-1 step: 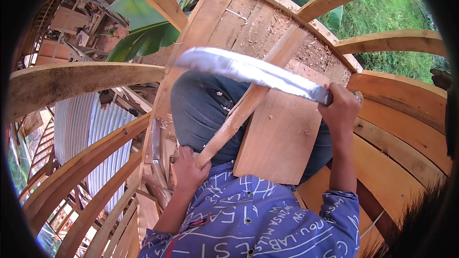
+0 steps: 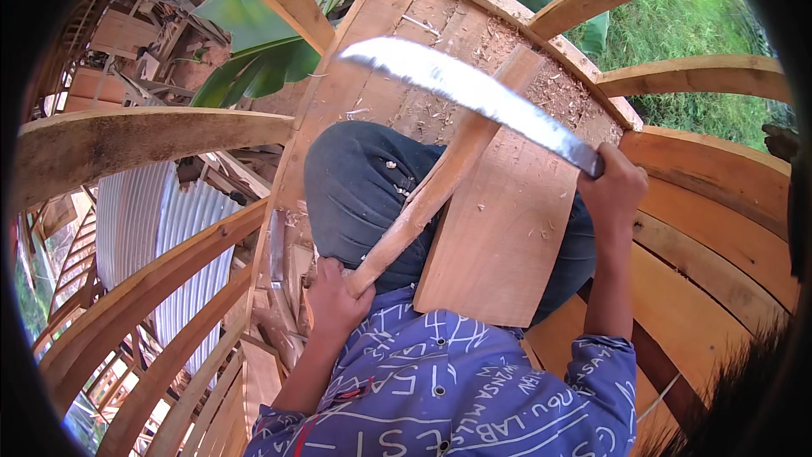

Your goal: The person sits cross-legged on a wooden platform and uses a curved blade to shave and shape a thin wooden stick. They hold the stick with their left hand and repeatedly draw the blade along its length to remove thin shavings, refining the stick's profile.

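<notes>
Long curved silver-bladed machete [image 2: 474,97] now sits farther forward than before | my right hand [image 2: 613,189] wraps its handle | blade crosses over long pale-brown wooden stick [image 2: 423,205], contact unclear | my left hand [image 2: 337,296] clasps the stick's near end | stick slants past flat rectangular brown board [image 2: 503,245] over my lap

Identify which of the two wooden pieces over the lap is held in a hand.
The long, narrow stick: its near end is in the left hand, while neither hand holds the wide, flat board.

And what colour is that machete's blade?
The machete blade is silver, glaring nearly white; the head view shows it best.
</notes>
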`<state>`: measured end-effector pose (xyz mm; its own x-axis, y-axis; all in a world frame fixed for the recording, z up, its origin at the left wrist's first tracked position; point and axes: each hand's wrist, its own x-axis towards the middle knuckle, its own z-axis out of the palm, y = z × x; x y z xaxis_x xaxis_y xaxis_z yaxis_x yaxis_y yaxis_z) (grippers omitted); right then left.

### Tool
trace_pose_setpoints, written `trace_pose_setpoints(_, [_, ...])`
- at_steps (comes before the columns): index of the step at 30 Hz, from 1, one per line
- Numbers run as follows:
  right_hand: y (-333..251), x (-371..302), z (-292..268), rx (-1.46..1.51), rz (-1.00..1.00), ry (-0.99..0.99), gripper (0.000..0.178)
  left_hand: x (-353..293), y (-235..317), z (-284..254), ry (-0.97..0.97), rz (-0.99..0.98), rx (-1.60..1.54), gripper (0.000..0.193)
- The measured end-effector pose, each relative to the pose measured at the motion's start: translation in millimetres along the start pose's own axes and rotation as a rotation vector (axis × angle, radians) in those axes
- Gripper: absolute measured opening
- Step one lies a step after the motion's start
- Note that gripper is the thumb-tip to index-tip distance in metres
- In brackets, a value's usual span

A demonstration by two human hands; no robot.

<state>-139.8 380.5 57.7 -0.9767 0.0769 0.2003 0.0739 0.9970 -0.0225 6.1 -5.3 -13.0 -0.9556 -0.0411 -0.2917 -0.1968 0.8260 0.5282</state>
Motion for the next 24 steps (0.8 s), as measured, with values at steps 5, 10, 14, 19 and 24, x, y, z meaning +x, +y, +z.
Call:
trace_pose_setpoints(5, [-11,-16,3,0.117,0.024,-0.050,0.012,1,1,3,-0.017,-0.007,0.002,0.051])
trace_pose_setpoints(10, [-39,-10,7,0.157,-0.232,-0.055,0.017,-1,1,0,-0.023,-0.041,0.008,0.052])
trace_pose_setpoints(14, [9,5,16,0.056,0.021,0.017,0.014,4,8,-4,-0.010,0.000,0.066,0.052])
trace_pose_setpoints(19, [-4,-4,7,0.072,-0.007,0.008,0.013,3,5,-2,-0.017,-0.016,0.086,0.052])
trace_pose_setpoints(24, [-37,-6,4,0.152,-0.256,-0.064,0.012,1,3,-2,-0.023,-0.072,0.018,0.052])
